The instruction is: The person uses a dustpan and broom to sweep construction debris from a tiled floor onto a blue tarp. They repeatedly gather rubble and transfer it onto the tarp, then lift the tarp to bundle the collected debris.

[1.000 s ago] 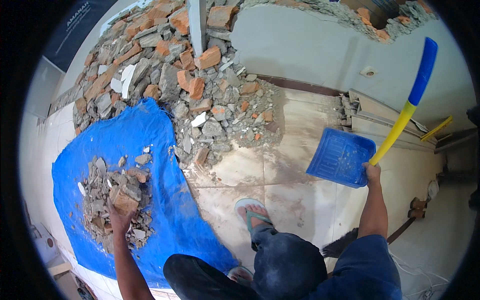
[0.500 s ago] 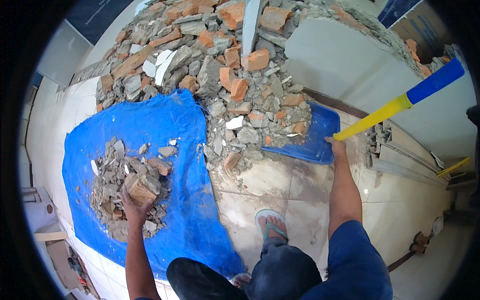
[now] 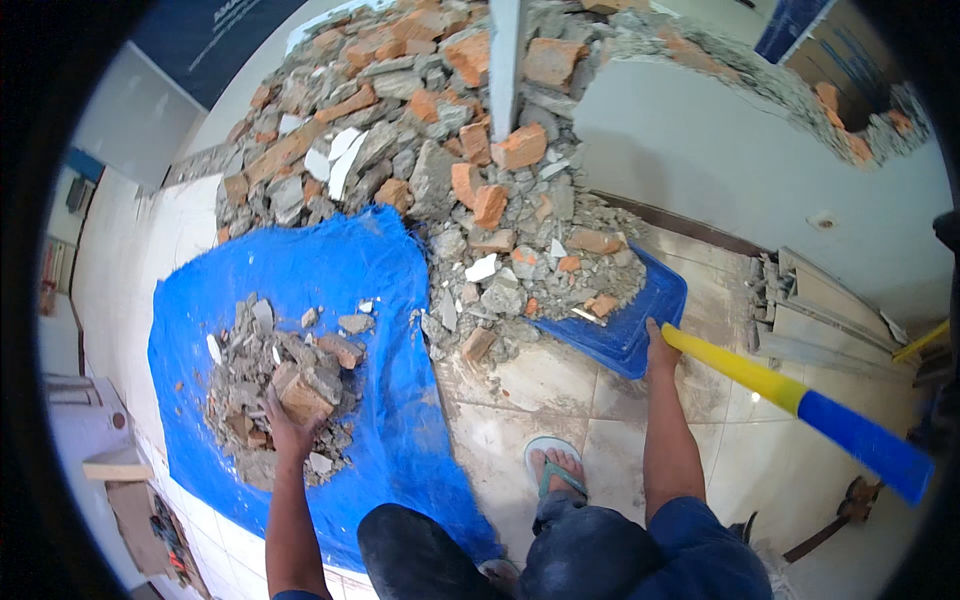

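My right hand (image 3: 661, 349) grips the yellow and blue handle (image 3: 790, 395) of a blue plastic shovel, close to the blade. The blade (image 3: 630, 325) is pushed into the foot of a big heap of broken bricks and mortar (image 3: 440, 150). My left hand (image 3: 288, 432) rests on a small mound of rubble (image 3: 285, 385) lying on a blue tarp (image 3: 300, 280), fingers around a brick chunk (image 3: 303, 400). My foot in a sandal (image 3: 555, 470) stands on the tiled floor between the two arms.
A half-broken white wall (image 3: 740, 150) with a ragged brick top rises behind the heap. Grey slabs (image 3: 810, 320) are stacked at its base on the right. A white post (image 3: 505, 60) stands in the rubble. Wooden bits and a box (image 3: 120, 480) lie at the left.
The shovel came down from raised at the right and its blade has slid into the base of the brick heap. My left hand stays on the rubble on the tarp.
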`<state>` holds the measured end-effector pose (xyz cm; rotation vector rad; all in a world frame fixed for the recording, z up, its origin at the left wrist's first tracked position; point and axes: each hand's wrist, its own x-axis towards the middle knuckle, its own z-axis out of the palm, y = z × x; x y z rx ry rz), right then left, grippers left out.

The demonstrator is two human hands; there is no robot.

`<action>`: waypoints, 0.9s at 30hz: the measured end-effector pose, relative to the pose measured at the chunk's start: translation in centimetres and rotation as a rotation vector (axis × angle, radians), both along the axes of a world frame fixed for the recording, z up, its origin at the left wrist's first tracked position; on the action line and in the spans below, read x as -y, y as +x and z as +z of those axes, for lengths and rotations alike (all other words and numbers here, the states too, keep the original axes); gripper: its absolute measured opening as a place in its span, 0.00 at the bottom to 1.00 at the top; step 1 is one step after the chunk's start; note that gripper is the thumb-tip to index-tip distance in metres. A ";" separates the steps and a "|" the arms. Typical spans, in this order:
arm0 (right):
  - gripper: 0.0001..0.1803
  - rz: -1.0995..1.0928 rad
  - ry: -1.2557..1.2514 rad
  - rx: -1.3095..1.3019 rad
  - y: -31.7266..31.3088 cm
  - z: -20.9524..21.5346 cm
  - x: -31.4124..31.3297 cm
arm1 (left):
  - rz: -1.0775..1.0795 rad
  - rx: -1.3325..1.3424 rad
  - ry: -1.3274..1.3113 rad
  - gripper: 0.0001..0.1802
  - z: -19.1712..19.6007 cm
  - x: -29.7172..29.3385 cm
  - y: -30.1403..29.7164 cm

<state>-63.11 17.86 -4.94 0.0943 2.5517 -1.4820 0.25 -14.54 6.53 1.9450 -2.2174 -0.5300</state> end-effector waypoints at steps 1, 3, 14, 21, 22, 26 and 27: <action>0.33 -0.073 0.057 0.064 0.1 0.0 0.0 | -0.006 -0.015 0.004 0.71 0.0 0.0 0.1; 0.31 0.002 -0.023 0.036 -1.0 0.3 0.7 | 0.021 0.006 -0.016 0.71 -0.1 -0.1 0.2; 0.24 -0.151 -0.508 0.323 2.7 1.7 -4.9 | 0.022 -0.077 -0.023 0.71 -0.2 -0.4 0.1; 0.16 -0.002 -0.708 0.520 7.0 3.1 -10.4 | 0.021 0.015 -0.088 0.68 -0.4 -2.2 -0.4; 0.17 -0.025 -0.703 0.609 7.8 3.5 -10.5 | -0.028 0.171 -0.235 0.68 -0.4 -3.3 -0.3; 0.19 0.184 -0.777 0.730 10.6 6.0 -9.2 | 0.275 0.255 -0.282 0.75 0.1 -10.4 2.3; 0.19 0.149 -0.748 0.744 11.0 6.9 -8.2 | 0.352 0.265 -0.237 0.77 -0.1 -12.2 3.3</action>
